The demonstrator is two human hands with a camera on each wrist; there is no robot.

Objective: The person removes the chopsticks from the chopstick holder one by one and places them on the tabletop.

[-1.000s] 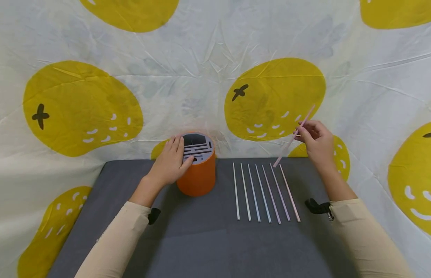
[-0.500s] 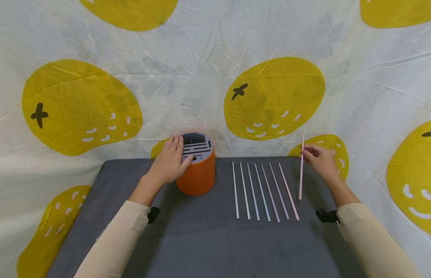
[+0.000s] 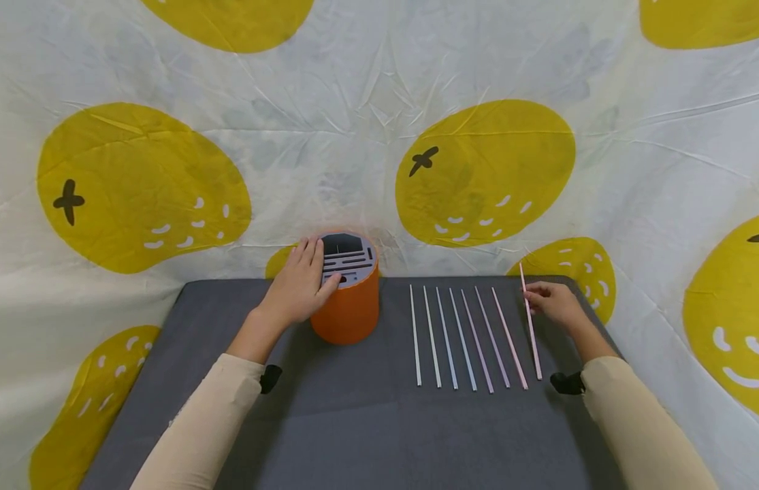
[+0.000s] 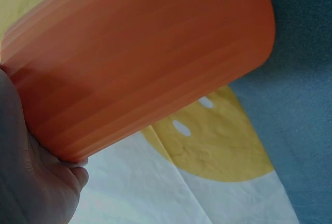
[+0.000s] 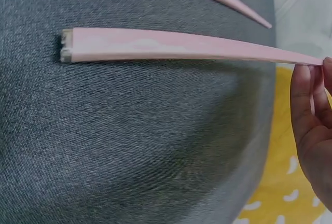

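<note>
Head view: pink stick (image 3: pixel 530 323) pinched near far end by right hand (image 3: pixel 553 304), lying at right edge of stick row (image 3: pixel 461 338), near tip on mat (image 3: pixel 354 415). Left hand (image 3: pixel 299 289) flat-fingered on orange holder (image 3: pixel 350 306), thumb over slotted lid. Lemon-print cloth (image 3: pixel 354 136) behind.

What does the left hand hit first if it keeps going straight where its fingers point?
Probably only the draped lemon-print cloth. The left hand already rests on the orange holder, fingers pointing away; depth is unclear.
</note>
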